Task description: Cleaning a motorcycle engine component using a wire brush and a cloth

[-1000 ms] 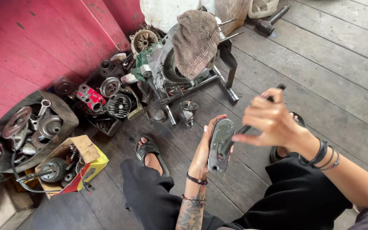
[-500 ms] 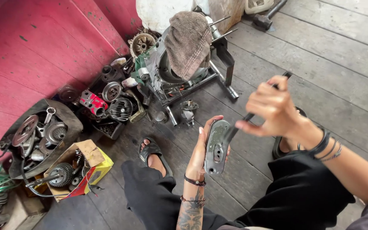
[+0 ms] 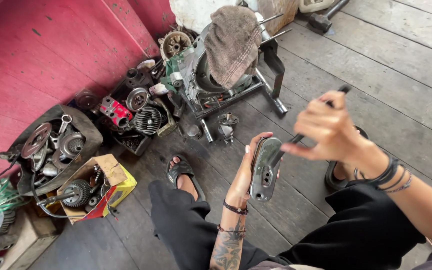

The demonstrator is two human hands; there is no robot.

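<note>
- Over our lap, above the plank floor (image 3: 376, 75): one metal cover (image 3: 265, 169), upright in our left hand (image 3: 243, 175), fingers curled behind it so its face is turned to the tool.
- One dark rod tool (image 3: 338, 94), gripped in our closed right hand (image 3: 326, 131), its tip slanting down to the cover's top edge.
- One engine (image 3: 211, 85) on a stand ahead, one rag (image 3: 232, 42) draped on it.
- Two sandals; one cardboard box (image 3: 108, 170) of parts by the red wall (image 3: 41, 55).
</note>
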